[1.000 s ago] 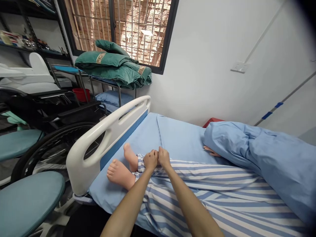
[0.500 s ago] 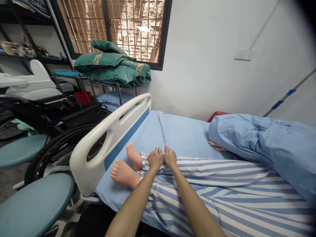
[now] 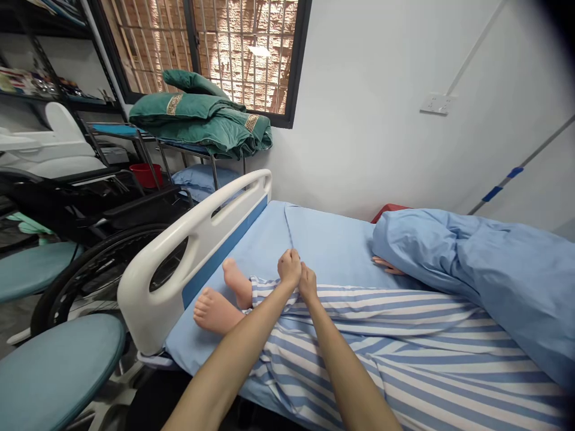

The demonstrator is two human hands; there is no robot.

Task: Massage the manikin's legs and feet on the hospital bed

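My left hand [image 3: 290, 265] is closed at the end of a thin dark-blue cord [image 3: 288, 224] that runs across the sheet from the bed's far edge. Close against it, my right hand [image 3: 308, 280] is closed too; what lies in its fingers is hidden. Both hands are just over the lower legs of a manikin in blue-and-white striped trousers [image 3: 359, 299]. Its bare feet [image 3: 218, 310] point toward the footboard, left of my hands. The light blue sheet [image 3: 332, 239] covers the mattress under the legs.
The white footboard [image 3: 193, 224] closes the bed's left end. Beyond it stand a black wheelchair [image 3: 90, 215] and teal stool seats [image 3: 67, 368]. Green folded bedding [image 3: 202, 120] lies by the window. A blue quilt [image 3: 467, 257] covers the manikin's upper part, with its fingers [image 3: 387, 264] showing.
My left hand has moved up and slightly right, toward the far side of the bed, and now touches my right hand. The right hand has hardly moved. The view has shifted slightly.
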